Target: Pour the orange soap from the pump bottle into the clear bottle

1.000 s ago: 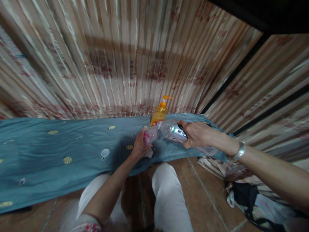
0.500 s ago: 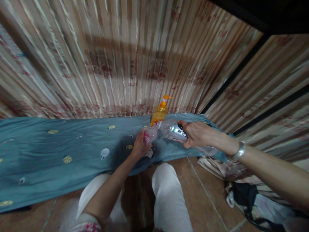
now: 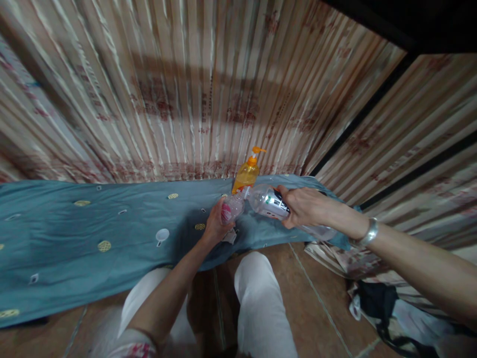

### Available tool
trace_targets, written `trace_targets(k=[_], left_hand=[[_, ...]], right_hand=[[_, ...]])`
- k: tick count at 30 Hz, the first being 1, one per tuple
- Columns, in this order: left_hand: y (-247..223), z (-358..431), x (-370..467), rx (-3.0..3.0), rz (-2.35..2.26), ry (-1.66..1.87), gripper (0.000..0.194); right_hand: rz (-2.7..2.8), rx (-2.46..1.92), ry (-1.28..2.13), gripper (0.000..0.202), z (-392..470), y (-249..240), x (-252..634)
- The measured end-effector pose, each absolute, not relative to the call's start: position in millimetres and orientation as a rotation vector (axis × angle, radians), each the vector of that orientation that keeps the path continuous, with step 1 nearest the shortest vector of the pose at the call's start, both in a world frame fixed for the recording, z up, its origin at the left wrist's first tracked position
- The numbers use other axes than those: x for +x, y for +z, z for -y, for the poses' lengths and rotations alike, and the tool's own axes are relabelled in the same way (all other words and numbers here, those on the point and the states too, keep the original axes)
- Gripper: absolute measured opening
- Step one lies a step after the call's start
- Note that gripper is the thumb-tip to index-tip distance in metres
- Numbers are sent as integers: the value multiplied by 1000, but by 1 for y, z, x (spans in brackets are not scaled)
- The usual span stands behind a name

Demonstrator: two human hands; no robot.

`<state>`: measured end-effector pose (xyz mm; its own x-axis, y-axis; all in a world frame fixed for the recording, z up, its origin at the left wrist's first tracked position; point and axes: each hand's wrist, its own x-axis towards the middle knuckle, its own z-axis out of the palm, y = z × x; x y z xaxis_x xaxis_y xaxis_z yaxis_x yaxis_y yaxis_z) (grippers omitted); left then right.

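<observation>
Positions had hardly changed: near the frame's centre, my left hand (image 3: 216, 223) gripped the small bottle (image 3: 233, 208), my right hand (image 3: 307, 206) the large bottle (image 3: 274, 203), neck near neck, so work seemed steady.

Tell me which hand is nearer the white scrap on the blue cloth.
Left. The left hand, around the small bottle, appears just above and left of the white scrap; the right hand, gripping the larger bottle, is farther off to its right.

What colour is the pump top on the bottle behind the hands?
The pump top is orange, seen in the head view.
</observation>
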<state>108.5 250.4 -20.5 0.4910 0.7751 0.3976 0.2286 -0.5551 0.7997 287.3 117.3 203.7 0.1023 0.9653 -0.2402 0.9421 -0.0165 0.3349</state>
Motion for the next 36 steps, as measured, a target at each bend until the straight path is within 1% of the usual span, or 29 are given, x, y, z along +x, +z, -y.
trace_targets(k=[5, 10, 14, 19, 24, 36], left_hand=[[-21, -250, 109, 2046, -803, 1031, 86], [-20, -249, 109, 2050, -827, 1032, 86], [-19, -249, 110, 2052, -832, 1036, 86], [-19, -249, 109, 2051, -830, 1023, 84], [-22, -251, 110, 2059, -822, 1050, 86], [-26, -252, 110, 2062, -808, 1057, 86]], right_hand=[[-1851, 1964, 93, 71, -117, 204, 287], [-1861, 1963, 88, 67, -118, 204, 289], [-1860, 1971, 88, 70, -117, 203, 288], [-1880, 1982, 94, 66, -117, 204, 287], [-1874, 1988, 93, 66, -117, 203, 288], [-1884, 1970, 112, 65, -117, 201, 290]])
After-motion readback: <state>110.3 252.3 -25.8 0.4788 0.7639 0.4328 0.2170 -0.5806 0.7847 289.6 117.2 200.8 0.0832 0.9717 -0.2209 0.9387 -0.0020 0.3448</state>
